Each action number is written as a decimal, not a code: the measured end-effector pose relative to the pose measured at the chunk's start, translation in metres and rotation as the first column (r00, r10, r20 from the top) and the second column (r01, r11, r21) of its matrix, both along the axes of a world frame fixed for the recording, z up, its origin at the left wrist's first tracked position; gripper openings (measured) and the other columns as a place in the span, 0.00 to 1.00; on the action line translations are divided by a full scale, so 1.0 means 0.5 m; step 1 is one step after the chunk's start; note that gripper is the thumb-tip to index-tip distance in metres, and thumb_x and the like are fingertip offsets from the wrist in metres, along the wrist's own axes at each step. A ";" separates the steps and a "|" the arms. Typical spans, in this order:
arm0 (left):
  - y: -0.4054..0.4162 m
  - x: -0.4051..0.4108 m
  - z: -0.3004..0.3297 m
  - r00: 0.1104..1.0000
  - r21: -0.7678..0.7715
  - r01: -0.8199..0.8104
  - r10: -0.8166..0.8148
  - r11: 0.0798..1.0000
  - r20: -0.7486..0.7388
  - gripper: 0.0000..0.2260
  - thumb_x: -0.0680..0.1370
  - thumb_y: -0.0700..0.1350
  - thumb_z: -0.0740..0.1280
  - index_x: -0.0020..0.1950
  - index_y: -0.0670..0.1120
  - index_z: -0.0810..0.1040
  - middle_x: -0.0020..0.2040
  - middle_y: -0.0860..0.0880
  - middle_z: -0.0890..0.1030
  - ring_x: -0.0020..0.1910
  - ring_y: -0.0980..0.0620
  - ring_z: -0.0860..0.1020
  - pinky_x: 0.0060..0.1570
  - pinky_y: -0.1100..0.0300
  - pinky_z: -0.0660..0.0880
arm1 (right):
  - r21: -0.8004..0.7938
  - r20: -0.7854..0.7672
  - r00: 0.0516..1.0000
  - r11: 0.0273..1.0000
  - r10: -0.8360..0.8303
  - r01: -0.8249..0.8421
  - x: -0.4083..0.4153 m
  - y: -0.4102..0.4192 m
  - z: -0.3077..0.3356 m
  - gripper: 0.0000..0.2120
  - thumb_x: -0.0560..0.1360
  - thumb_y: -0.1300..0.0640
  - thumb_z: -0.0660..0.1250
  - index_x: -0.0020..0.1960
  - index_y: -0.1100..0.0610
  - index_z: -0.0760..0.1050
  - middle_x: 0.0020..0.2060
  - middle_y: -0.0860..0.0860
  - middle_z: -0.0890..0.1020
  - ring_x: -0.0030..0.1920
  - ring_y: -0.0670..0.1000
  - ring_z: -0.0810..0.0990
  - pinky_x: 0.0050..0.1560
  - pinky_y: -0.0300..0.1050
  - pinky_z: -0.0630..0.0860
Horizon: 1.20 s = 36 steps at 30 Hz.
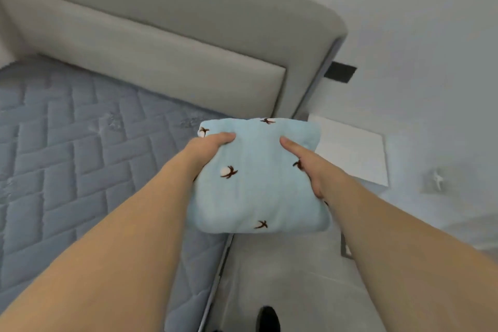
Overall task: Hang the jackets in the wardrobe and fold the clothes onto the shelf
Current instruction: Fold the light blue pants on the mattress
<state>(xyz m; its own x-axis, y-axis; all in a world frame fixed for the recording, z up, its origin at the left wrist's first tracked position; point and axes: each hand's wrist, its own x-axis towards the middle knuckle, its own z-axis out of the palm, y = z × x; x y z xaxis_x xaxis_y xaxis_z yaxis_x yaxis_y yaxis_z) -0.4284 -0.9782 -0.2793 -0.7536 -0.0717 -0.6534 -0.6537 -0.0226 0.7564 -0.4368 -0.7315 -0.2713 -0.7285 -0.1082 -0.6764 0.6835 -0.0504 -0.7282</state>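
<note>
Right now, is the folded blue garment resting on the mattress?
No: both hands, left hand and right hand, hold the folded blue garment lifted beyond the mattress edge.

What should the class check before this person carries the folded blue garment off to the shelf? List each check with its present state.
1. Folded blue garment is a compact bundle: ok.
2. Left hand grips its left edge: ok.
3. Right hand grips its right edge: ok.
4. Garment lifted off the mattress: ok.
5. Shelf or wardrobe in sight: not ok.
6. Floor ahead free to walk: cannot tell.
</note>
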 end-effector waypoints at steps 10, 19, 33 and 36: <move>0.531 -0.050 0.294 0.848 -0.045 0.455 -0.449 0.889 -0.282 0.25 0.66 0.58 0.77 0.57 0.46 0.79 0.41 0.48 0.87 0.37 0.47 0.86 0.35 0.57 0.80 | 0.224 -0.525 0.717 0.738 -0.459 0.637 0.182 0.451 0.267 0.34 0.72 0.44 0.74 0.68 0.52 0.58 0.58 0.50 0.78 0.53 0.53 0.81 0.52 0.49 0.79; 0.919 0.099 0.533 0.602 -0.063 0.663 -0.582 0.746 -0.547 0.19 0.69 0.53 0.78 0.53 0.43 0.80 0.41 0.47 0.86 0.35 0.48 0.85 0.31 0.59 0.79 | 0.349 -0.856 0.409 0.229 -0.316 0.909 0.430 0.727 0.479 0.39 0.76 0.39 0.64 0.76 0.40 0.41 0.64 0.51 0.75 0.53 0.54 0.77 0.56 0.49 0.74; 1.414 0.350 0.806 0.181 -0.199 0.854 -0.634 0.480 -0.752 0.22 0.62 0.60 0.77 0.47 0.50 0.76 0.43 0.52 0.83 0.34 0.50 0.84 0.27 0.62 0.75 | 0.157 -0.953 0.075 -0.266 -0.294 0.951 0.773 1.081 0.706 0.33 0.78 0.36 0.60 0.75 0.49 0.52 0.58 0.49 0.76 0.55 0.54 0.77 0.56 0.51 0.75; 1.493 0.367 0.834 0.129 -0.189 0.893 -0.633 0.410 -0.763 0.18 0.64 0.58 0.78 0.45 0.51 0.75 0.42 0.52 0.83 0.28 0.54 0.83 0.22 0.65 0.74 | 0.103 -0.962 0.007 -0.341 -0.272 0.934 0.795 1.144 0.727 0.34 0.78 0.37 0.60 0.77 0.48 0.51 0.55 0.46 0.73 0.52 0.51 0.74 0.52 0.48 0.72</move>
<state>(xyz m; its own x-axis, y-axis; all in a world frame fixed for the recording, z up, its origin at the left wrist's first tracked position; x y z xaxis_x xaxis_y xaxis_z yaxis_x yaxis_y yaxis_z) -0.2449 -0.2316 0.1375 -0.4436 0.8769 0.1853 0.2222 -0.0927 0.9706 -0.0393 -0.1596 0.0924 0.1350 0.8436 0.5197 0.2168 0.4867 -0.8463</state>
